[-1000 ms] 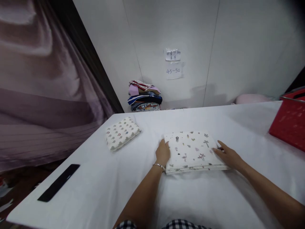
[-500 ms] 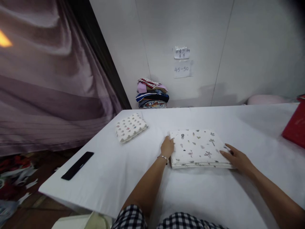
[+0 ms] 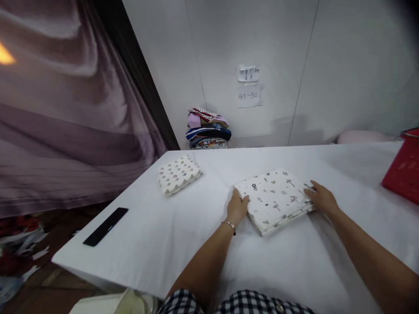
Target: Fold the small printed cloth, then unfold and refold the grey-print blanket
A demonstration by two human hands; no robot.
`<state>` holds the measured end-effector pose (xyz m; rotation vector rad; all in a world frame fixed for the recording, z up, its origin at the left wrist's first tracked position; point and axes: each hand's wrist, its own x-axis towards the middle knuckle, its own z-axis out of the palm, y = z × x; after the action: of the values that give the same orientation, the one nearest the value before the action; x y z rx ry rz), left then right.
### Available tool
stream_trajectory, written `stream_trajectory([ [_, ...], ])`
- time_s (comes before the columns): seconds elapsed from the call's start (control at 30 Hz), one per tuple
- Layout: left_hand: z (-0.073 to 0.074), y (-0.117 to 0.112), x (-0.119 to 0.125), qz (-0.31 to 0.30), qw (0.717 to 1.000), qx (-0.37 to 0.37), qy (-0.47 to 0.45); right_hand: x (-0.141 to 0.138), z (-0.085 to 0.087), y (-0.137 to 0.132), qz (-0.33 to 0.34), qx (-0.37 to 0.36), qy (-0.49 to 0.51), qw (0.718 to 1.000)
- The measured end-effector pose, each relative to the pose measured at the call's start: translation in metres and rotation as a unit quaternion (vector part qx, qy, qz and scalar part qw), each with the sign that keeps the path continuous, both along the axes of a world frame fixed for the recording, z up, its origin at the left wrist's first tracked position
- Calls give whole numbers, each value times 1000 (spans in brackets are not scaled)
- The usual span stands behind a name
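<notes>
A white folded cloth (image 3: 275,196) printed with palm trees and small figures is between my two hands, turned at a slant over the table. My left hand (image 3: 237,206) grips its left edge, thumb on top and fingers beneath. On the opposite edge, my right hand (image 3: 321,197) pinches the right side near the corner. Farther left lies a second folded cloth (image 3: 179,175), white with a grey balloon-like pattern; neither hand touches it.
The white table (image 3: 147,244) carries a black flat strip (image 3: 105,226) at left and a red basket (image 3: 404,168) at right. A stack of folded clothes (image 3: 208,131) stands against the wall behind. A pale bin (image 3: 101,304) sits below the front edge; a mauve curtain (image 3: 65,109) hangs left.
The palm-print cloth has turned anticlockwise, its right side swinging away from me. My left hand now grips its edge with the thumb on top, and my right hand has moved slightly farther off.
</notes>
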<state>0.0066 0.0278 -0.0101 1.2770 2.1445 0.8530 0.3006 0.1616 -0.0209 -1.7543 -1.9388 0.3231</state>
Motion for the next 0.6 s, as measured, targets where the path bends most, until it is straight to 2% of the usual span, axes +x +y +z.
stream_trajectory([
  [0.07,-3,-1,-8,2,1000,26,-16,-14,9,-11,30,53,-36,998],
  [0.17,-4,4,-27,28,998,56,12,-44,21,-51,162,144,7,976],
  [0.23,-4,9,-39,24,996,75,43,-65,25,-86,256,141,31,956],
  [0.33,-7,18,-50,-19,994,93,57,-91,24,-132,355,137,-5,925],
  [0.43,-12,27,-55,-65,992,95,56,-107,16,-156,373,157,-48,913],
  [0.6,-18,38,-61,-106,987,86,81,-115,3,-164,359,179,-112,909],
])
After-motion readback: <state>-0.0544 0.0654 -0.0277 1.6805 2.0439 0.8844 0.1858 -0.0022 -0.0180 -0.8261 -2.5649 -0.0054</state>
